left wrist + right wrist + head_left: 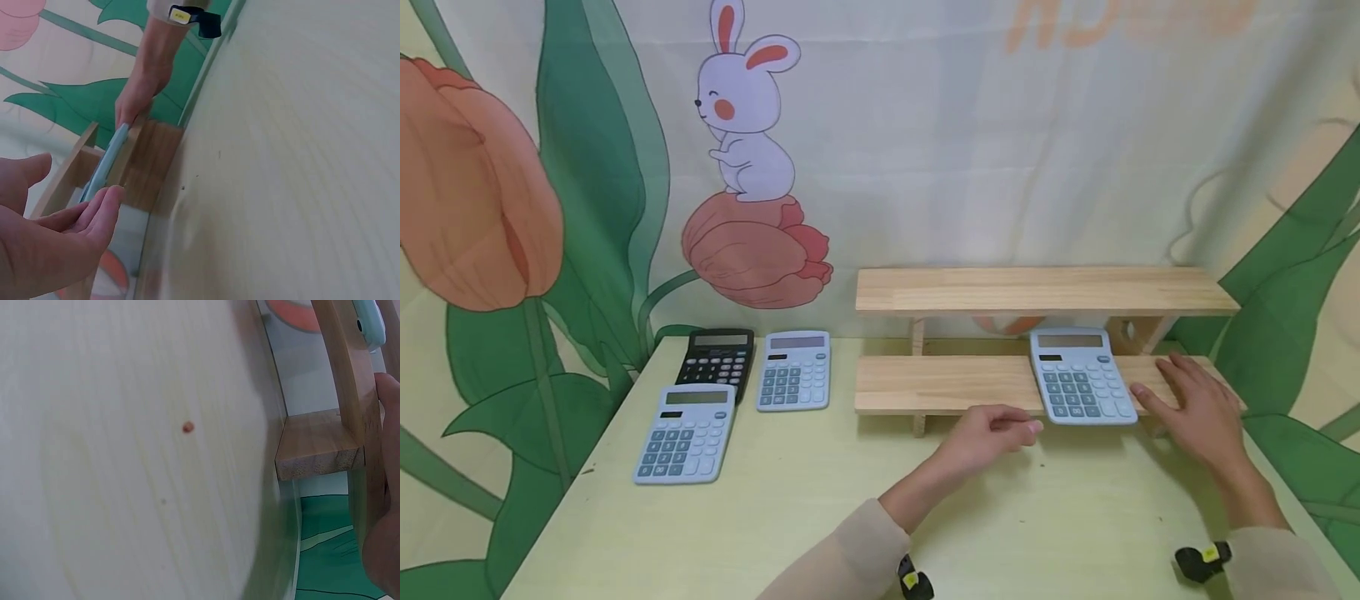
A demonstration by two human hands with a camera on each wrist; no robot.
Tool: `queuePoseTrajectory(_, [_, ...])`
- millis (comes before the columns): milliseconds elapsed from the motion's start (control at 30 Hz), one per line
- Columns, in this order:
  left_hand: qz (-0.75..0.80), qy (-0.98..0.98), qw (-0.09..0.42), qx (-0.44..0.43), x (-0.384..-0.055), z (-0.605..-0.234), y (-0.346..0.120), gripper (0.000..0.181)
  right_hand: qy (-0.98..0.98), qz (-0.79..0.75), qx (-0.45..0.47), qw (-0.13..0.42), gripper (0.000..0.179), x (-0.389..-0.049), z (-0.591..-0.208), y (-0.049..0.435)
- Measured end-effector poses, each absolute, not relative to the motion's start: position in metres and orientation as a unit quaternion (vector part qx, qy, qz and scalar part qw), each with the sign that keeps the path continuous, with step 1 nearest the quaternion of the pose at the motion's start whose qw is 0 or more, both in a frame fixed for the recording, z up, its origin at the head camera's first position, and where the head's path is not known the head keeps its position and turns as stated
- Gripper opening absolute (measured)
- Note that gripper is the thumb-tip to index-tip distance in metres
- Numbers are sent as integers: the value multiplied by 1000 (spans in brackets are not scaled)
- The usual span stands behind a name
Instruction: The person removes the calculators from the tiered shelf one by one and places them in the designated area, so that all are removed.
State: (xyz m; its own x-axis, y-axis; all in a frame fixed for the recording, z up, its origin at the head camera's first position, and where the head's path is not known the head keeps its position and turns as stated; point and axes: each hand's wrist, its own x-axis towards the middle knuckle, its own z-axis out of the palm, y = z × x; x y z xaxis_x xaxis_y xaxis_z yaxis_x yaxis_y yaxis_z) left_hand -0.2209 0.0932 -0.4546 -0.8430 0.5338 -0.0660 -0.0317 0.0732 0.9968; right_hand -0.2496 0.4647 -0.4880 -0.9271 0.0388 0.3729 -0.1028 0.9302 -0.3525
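Note:
A pale blue calculator [1084,377] leans back on the lower board of a two-tier wooden shelf [943,385], toward its right end. My left hand [988,437] hovers by the calculator's lower left corner, fingers loosely extended and holding nothing. In the left wrist view, the fingers of that left hand [69,240] lie close to the calculator's edge [107,164]; whether they touch it I cannot tell. My right hand [1202,412] rests on the board's right end, its thumb at the calculator's right side. Only part of this right hand [389,544] shows in the right wrist view.
On the table's left side stand a black calculator [718,354], a pale blue calculator [793,372] beside it, and another pale blue calculator [685,435] overlapping the black one's lower part. The shelf's upper board [1037,290] runs behind the lower one. A printed curtain [925,150] hangs behind.

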Motion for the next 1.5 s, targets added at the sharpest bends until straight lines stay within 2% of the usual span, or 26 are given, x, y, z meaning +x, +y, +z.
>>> queuePoseTrajectory(167, [670,677,241,183,-220,-462,112,54,-964,188,13,187,79,-247,-490,465])
queuePoseTrajectory(333, [727,629,245,125,-221,-464,135,50,-964,191,11,184,80,-249,-489,464])
queuePoseTrajectory(533, [801,547,234,62,-220,-468,154,40,-964,193,9,184,80,-250,-488,461])
queuePoseTrajectory(967, [836,514,189,14,-217,-472,167,26,-964,194,4,181,81,-251,-488,460])
queuePoseTrajectory(1133, [828,523,202,27,-212,-469,164,21,-965,192,6,181,81,-250,-487,461])
queuePoseTrajectory(1500, [767,572,263,126,-200,-460,132,24,-962,191,12,194,78,-249,-488,465])
